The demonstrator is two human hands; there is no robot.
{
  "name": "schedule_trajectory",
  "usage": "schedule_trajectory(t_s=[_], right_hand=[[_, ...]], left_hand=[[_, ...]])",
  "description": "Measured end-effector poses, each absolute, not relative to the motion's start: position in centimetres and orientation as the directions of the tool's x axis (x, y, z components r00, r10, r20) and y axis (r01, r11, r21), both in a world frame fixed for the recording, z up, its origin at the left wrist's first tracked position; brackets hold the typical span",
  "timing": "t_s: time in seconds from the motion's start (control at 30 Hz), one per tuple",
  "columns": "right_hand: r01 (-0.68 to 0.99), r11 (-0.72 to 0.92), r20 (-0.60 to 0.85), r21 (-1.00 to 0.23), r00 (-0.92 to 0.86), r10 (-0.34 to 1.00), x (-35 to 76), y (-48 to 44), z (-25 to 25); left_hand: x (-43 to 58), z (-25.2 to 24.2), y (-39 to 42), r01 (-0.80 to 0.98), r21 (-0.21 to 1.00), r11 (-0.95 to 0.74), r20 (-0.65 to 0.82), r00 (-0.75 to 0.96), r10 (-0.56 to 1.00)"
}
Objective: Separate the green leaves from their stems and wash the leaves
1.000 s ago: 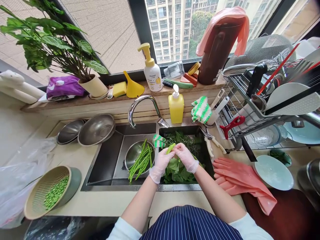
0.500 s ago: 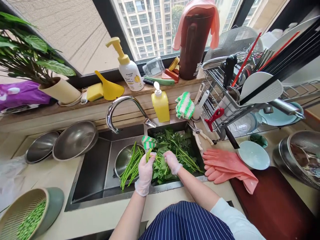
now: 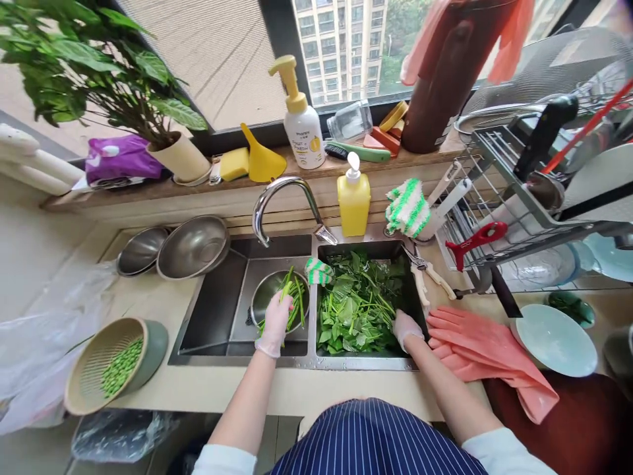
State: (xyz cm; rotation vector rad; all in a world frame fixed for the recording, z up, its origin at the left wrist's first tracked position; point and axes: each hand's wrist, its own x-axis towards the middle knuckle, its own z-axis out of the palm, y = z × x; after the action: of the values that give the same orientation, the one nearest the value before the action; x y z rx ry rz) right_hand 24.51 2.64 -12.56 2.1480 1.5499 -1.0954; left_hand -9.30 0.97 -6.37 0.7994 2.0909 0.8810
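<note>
My left hand (image 3: pixel 275 322), in a clear thin glove, is closed around green vegetable stems (image 3: pixel 295 305) above the metal bowl (image 3: pixel 262 298). That bowl sits in the left part of the double sink (image 3: pixel 217 330). My right hand (image 3: pixel 406 327), gloved the same way, reaches down at the right side of the right basin, beside a heap of leafy greens (image 3: pixel 353 307). Its fingers are mostly hidden there. A green-and-white striped cloth (image 3: pixel 319 271) hangs over the divider between the basins.
The chrome faucet (image 3: pixel 284 185) arches over the left basin. Pink rubber gloves (image 3: pixel 475 343), scissors (image 3: pixel 428 270) and a dish rack (image 3: pixel 514 178) stand to the right. On the left are metal bowls (image 3: pixel 192 247) and a basket (image 3: pixel 148 356) holding green beans.
My hands have moved apart: the left over the metal bowl with the stems, the right to the basin's right side. The camera view has shifted left.
</note>
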Motion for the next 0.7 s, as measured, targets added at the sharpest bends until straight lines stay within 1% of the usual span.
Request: schedule_trajectory(t_s=[0.07, 0.13, 0.2, 0.23, 0.27, 0.33, 0.4, 0.47, 0.53, 0.6, 0.67, 0.7], right_hand=[[0.910, -0.355, -0.695, -0.217, 0.111, 0.710, 24.5, 2.3, -12.4], [0.915, -0.313, -0.667, -0.256, 0.067, 0.742, 24.5, 2.4, -10.9], [0.914, -0.263, -0.623, -0.309, 0.014, 0.782, 24.8, 2.9, -8.3], [0.918, -0.226, -0.592, -0.326, -0.012, 0.806, 24.9, 3.3, -6.6], [0.928, -0.175, -0.556, -0.328, -0.040, 0.830, 25.1, 3.7, -4.8], [0.964, -0.010, -0.468, -0.266, -0.120, 0.876, 25.0, 4.4, -1.0], [0.965, 0.214, -0.385, -0.148, -0.256, 0.886, 24.4, 5.0, 2.6], [0.917, 0.396, -0.311, -0.051, -0.391, 0.866, 23.4, 5.3, 5.6], [0.865, 0.501, -0.226, -0.011, -0.490, 0.842, 22.5, 5.4, 7.9], [0.838, 0.545, -0.083, -0.029, -0.546, 0.834, 22.3, 5.3, 9.6], [0.822, 0.558, 0.161, -0.117, -0.538, 0.827, 22.7, 5.2, 10.7], [0.813, 0.550, 0.313, -0.192, -0.481, 0.819, 23.0, 5.1, 11.0]], left_hand=[[-11.9, -7.1, 1.5, 0.419, 0.692, 0.587, -0.315, -0.556, 0.769], [-13.0, -7.4, 2.0, 0.544, 0.634, 0.550, -0.250, -0.529, 0.811], [-12.0, -6.8, 2.6, 0.640, 0.636, 0.432, -0.154, -0.443, 0.883], [-10.7, -6.1, 2.9, 0.685, 0.651, 0.328, -0.090, -0.359, 0.929], [-9.0, -5.2, 3.4, 0.727, 0.660, 0.188, -0.020, -0.234, 0.972], [-4.7, -3.0, 4.4, 0.741, 0.660, -0.122, 0.109, 0.067, 0.992], [-0.3, -1.1, 5.5, 0.659, 0.604, -0.449, 0.177, 0.438, 0.881], [3.3, 0.1, 6.7, 0.600, 0.521, -0.606, 0.153, 0.633, 0.759], [5.4, 0.5, 7.6, 0.598, 0.478, -0.643, 0.076, 0.701, 0.709], [6.0, 0.6, 8.2, 0.631, 0.493, -0.599, 0.031, 0.676, 0.736], [5.4, 1.2, 8.5, 0.623, 0.589, -0.516, 0.060, 0.602, 0.796], [4.9, 1.8, 8.5, 0.591, 0.663, -0.459, 0.096, 0.541, 0.835]])
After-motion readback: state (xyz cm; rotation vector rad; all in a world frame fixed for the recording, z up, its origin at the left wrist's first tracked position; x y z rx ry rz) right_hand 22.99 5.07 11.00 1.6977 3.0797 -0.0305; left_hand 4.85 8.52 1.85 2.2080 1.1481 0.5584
